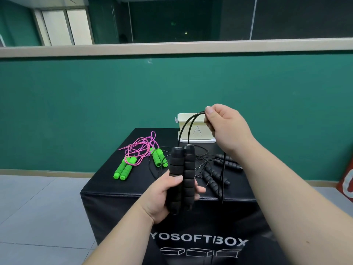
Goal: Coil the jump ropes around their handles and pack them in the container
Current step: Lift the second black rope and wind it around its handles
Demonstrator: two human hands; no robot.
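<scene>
Left hand [164, 199]: fingers and thumb curled round two black foam handles [181, 175], held side by side and upright, cord ends uppermost. Right hand [225, 127]: thumb and fingers pinching the black rope [186, 125], raised above the handles; two strands arc from the handle tops to the pinch, and a further length hangs down below the wrist. Cream container [202, 137], marked "A": at the far edge of the black box [114, 197], behind the right hand, contents not visible. Two pairs of green handles [124, 170] with tangled pink cord [139, 148]: lying loose on the box top, left side. Further black handles [214, 180] with thin black cord: right side, uncoiled.
</scene>
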